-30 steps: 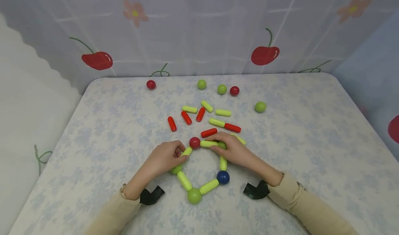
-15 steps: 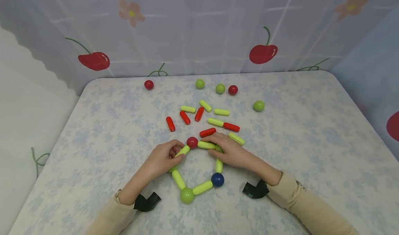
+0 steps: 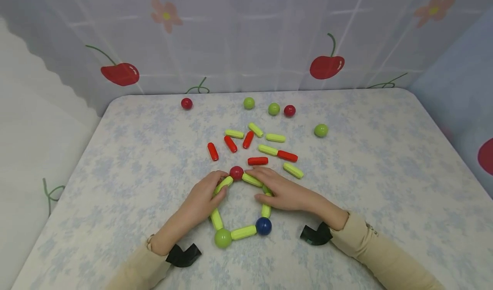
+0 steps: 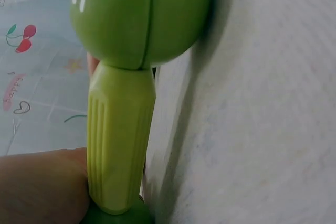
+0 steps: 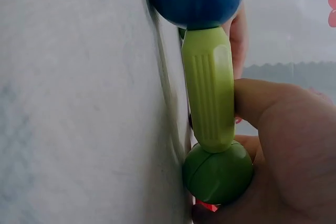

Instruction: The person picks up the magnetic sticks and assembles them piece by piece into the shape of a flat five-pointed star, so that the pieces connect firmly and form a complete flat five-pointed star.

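Note:
A ring of yellow-green magnetic rods and coloured balls lies on the table, with a red ball (image 3: pixel 236 173) at its far corner, a blue ball (image 3: pixel 263 226) at near right and a green ball (image 3: pixel 223 238) nearest me. My left hand (image 3: pixel 202 198) holds its left side, thumb inside along the upper-left rod (image 3: pixel 224 184); that hand covers the left corner. Fingers of my right hand (image 3: pixel 283 191) lie outside the upper-right rod (image 3: pixel 252 179), thumb inside against the right rod (image 5: pixel 210 93). Between these rods, the right-corner green ball (image 5: pixel 218 174) is partly hidden from the head view.
Beyond the ring lie several loose red rods (image 3: pixel 257 161) and yellow-green rods (image 3: pixel 293 170). One yellow-green rod (image 3: pixel 268 149) touches a red rod (image 3: pixel 287 155) end to end. Loose green balls (image 3: pixel 321 130) and red balls (image 3: pixel 186 103) sit farther back.
The ring's near corners have shifted left, and the blue ball came nearer me. My right thumb moved from the upper-right rod to the right rod. The loose red rod by my right fingers turned slightly.

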`<state>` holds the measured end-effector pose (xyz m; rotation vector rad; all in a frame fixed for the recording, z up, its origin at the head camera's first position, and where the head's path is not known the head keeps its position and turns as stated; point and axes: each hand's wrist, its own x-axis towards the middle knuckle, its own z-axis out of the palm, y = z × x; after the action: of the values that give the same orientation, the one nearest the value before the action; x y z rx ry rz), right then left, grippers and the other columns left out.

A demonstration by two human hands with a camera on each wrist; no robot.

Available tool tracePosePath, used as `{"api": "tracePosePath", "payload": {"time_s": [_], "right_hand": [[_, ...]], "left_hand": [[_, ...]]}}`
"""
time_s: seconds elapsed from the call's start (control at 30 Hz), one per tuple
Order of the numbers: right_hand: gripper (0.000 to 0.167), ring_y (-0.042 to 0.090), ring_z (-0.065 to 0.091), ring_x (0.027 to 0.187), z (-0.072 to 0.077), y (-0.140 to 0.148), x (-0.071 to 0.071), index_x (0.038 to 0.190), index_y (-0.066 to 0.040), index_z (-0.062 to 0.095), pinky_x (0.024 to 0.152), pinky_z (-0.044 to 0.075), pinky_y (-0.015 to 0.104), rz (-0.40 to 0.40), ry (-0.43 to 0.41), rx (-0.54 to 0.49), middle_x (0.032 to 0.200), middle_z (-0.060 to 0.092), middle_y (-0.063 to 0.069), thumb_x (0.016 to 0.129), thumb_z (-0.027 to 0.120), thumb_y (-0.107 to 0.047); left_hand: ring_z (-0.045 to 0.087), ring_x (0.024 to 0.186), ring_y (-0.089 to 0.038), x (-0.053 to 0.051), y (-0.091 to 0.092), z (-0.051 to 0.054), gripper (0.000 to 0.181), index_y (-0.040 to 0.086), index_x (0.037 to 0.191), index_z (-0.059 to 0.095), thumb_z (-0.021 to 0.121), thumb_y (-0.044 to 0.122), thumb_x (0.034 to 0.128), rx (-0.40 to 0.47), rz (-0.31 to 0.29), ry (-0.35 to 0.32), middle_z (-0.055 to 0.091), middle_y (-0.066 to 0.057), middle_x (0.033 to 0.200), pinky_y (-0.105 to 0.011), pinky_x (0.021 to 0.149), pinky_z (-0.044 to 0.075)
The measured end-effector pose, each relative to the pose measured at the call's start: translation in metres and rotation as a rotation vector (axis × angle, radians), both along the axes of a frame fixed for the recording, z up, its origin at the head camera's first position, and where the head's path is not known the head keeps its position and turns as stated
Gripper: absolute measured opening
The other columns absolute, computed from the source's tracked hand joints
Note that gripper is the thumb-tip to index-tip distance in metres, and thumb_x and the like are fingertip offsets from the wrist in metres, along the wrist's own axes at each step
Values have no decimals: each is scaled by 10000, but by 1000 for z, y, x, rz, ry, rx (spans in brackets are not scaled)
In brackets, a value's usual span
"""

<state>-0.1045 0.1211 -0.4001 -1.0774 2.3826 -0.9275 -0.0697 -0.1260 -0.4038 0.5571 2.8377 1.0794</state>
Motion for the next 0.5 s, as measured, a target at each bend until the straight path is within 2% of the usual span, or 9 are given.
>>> {"api": "tracePosePath", "payload": {"time_s": [0.33, 0.4, 0.5], "right_hand": [[635, 199, 176, 1370, 1, 2, -1, 1483, -135, 263, 1051, 233, 418, 15, -36, 28, 1514, 212, 84, 933, 566, -230], [648, 189, 187, 1367, 3, 4, 0, 1485, -131, 256, 1051, 234, 413, 10, -32, 25, 1513, 219, 71, 936, 572, -268], [666, 177, 240, 1349, 7, 13, 3, 1479, -123, 276, 1041, 259, 410, -25, -21, -3, 1491, 276, 45, 926, 597, -309]], "left_hand": [[497, 788, -132, -2, -1, 1, 253, 53, 1159, 562, 593, 105, 914, -16, -4, 7, 528, 15, 935, -321, 694, 447], [504, 820, -143, -3, -6, 5, 342, 51, 1228, 535, 618, 135, 907, -36, -43, -15, 520, 5, 952, -326, 711, 451], [501, 892, -163, -3, -23, 17, 527, 66, 1345, 458, 667, 216, 885, -62, -125, -87, 506, -16, 1033, -337, 739, 451]]}}
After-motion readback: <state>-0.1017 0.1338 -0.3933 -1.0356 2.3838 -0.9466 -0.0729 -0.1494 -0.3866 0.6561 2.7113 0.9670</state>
